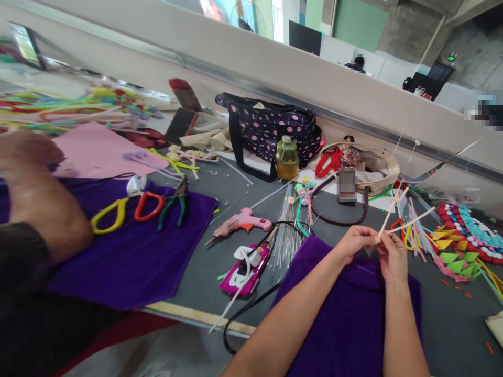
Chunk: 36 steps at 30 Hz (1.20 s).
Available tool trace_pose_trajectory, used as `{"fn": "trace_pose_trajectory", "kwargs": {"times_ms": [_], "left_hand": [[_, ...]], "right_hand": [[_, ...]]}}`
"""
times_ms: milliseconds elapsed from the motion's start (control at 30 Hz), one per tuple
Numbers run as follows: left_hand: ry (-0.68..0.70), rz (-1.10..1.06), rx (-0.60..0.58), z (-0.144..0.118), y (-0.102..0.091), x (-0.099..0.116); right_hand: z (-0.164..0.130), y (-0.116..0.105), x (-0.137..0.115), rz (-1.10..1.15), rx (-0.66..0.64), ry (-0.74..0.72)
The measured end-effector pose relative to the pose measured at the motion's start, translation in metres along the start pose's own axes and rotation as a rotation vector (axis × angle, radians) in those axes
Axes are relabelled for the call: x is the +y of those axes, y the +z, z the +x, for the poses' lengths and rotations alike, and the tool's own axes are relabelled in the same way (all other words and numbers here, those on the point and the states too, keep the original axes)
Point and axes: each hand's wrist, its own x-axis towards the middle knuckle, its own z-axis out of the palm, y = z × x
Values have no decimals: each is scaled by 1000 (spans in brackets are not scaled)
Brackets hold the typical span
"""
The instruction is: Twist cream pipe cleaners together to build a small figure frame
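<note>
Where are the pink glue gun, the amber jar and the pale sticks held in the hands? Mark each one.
pink glue gun (245, 221): head view, on the middle of its body.
amber jar (286, 162): head view, on its glass side below the lid.
pale sticks (393, 209): head view, on the upright stick above the fingers.

Grey table (236, 209), purple cloths (129, 256), pink glue gun (243, 221), dotted bag (271, 131), amber jar (286, 158), pink sheet (98, 152)

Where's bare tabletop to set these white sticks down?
Bare grey patch between the purple cloth and the pink glue gun; another inside the bag strap loop. Crowded right of both hands: straws and paper triangles.
</note>
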Motion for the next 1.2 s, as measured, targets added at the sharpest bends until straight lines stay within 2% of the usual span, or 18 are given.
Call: {"fn": "trace_pose_trajectory", "kwargs": {"times_ms": [167,300,467,667,900,1067,1200], "left_hand": [[-50,6,-33,1,-1,1],[-48,72,-54,2,-8,2],[-21,172,-24,4,-17,4],[5,197,-52,3,-10,2],[80,237,21,3,-5,-1],[101,283,20,4,-8,4],[174,235,104,6,-11,7]], "right_hand": [[0,0,0,-5,-16,-12],[1,0,1,-14,25,-57],[3,-1,2,-54,80,-105],[4,1,4,-22,92,-69],[2,2,9,-76,124,-106],[2,-3,11,-217,142,-196],[0,-2,10,-466,91,-294]]}}
